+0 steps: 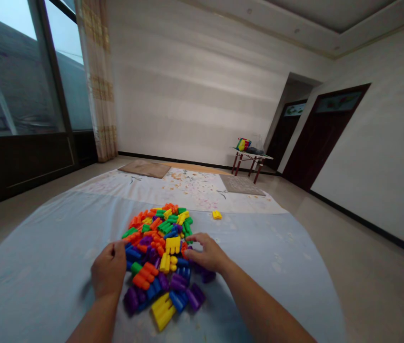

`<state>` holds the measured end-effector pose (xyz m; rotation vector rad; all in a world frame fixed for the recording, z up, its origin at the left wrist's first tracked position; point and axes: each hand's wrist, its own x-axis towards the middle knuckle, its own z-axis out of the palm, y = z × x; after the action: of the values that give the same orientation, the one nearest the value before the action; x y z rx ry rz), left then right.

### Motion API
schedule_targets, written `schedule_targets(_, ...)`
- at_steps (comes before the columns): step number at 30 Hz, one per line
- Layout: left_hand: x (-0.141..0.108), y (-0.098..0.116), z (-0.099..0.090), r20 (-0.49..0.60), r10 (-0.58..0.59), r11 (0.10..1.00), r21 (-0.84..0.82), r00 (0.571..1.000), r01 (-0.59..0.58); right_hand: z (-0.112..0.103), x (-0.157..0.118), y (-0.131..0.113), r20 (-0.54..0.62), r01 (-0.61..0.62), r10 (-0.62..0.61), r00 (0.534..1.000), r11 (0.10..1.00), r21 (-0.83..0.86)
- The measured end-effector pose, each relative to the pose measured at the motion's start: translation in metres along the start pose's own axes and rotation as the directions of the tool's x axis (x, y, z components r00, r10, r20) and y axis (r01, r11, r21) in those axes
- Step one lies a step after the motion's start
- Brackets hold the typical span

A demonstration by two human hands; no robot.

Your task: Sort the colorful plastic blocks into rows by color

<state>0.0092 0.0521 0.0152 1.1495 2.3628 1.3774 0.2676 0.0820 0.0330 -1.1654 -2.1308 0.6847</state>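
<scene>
We have a pile of blocks running from the middle of the cloth toward its near edge. Our left hand is at the pile's left side, our right hand at its right. Beyond our right hand lies one lone block. Along the far edge lie a left mat and a right mat; behind the latter stands a table.

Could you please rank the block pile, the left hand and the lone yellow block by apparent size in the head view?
Largest: block pile
Middle: left hand
Smallest: lone yellow block, though it lies farther away
</scene>
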Motion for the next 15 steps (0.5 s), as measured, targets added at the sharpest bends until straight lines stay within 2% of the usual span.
schedule_targets(2,0.000,0.000,-0.001,0.011,-0.008,1.000,0.010,1.000,0.008,0.007,0.009,-0.007,-0.067,-0.023,0.022,0.998,1.000,-0.010)
schedule_targets(6,0.002,-0.001,-0.001,0.021,-0.002,1.000,0.006,1.000,0.002,0.027,0.023,-0.017,-0.049,-0.015,0.012,0.999,0.998,-0.059)
schedule_targets(8,0.002,-0.002,-0.001,0.021,-0.001,1.000,-0.006,1.000,0.002,0.028,0.024,-0.018,-0.074,0.017,-0.021,0.997,0.999,-0.046)
schedule_targets(11,0.002,-0.002,-0.001,0.032,-0.021,1.000,-0.007,0.999,0.021,0.010,0.017,-0.006,-0.187,0.071,-0.069,0.980,0.997,0.002)
schedule_targets(15,0.003,-0.001,0.000,0.021,-0.024,1.000,0.019,0.999,0.023,-0.027,0.000,0.031,-0.348,0.043,-0.062,0.935,0.997,-0.064)
